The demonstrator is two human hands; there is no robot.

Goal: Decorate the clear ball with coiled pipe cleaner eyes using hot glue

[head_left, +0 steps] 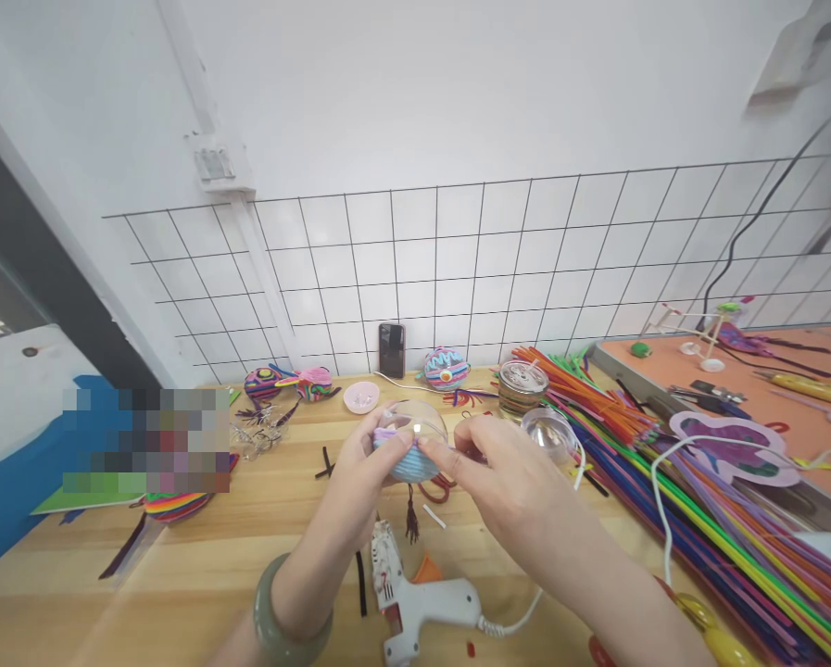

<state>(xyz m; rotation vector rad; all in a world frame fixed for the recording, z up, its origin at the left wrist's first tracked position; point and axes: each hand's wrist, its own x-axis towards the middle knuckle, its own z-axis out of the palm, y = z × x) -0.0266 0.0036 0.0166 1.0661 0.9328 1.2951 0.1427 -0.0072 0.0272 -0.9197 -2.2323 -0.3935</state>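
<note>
My left hand (370, 463) is closed around a clear plastic ball (421, 417). Light-blue pipe cleaner (415, 466) is wound round the lower part, with a purple pipe cleaner (385, 434) along its upper edge. Against the ball's right side, my right hand (498, 463) has thumb and fingers pinched together, seemingly on the purple strand's end; the fingers partly hide it. Below the ball lie a dark tassel (411, 519) and a short white stick (434, 517). A white glue gun (421, 602) rests on the wooden table in front of my wrists.
Bundled pipe cleaners (637, 472) cover the right side. Behind my hands stand a small pink dish (361, 397), a phone (391, 350), a wrapped ball (446, 369) and a lidded round container (522, 387). A clear half-shell (548, 435) and white cable (655, 491) lie right.
</note>
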